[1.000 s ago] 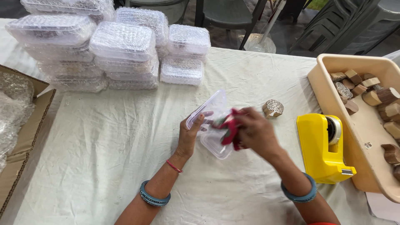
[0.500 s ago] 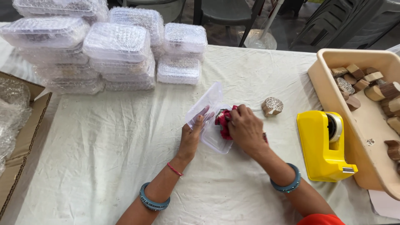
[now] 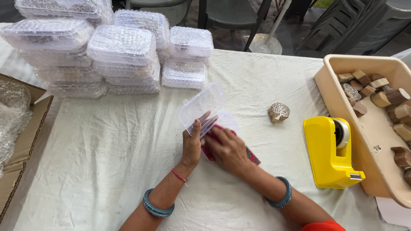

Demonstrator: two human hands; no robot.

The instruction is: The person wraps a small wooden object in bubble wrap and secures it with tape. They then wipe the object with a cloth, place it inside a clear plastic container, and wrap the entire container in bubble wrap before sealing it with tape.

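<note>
Packing red cloth into a clear hinged box (image 3: 204, 112)
Left hand (image 3: 191, 144) grips the box edge; right hand (image 3: 228, 148) presses red cloth (image 3: 250, 156) flat, fingers spread; bunched cloth could block the lid

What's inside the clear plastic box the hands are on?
Red patterned cloth lies in the clear box, pressed down by the right hand. The left hand holds the open lid. Anything under the cloth is hidden.

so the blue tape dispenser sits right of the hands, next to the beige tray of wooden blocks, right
Not quite: the tape dispenser is yellow, not blue, as the head view shows. The rest holds: it sits right of the hands, next to the beige tray of wooden blocks.
</note>
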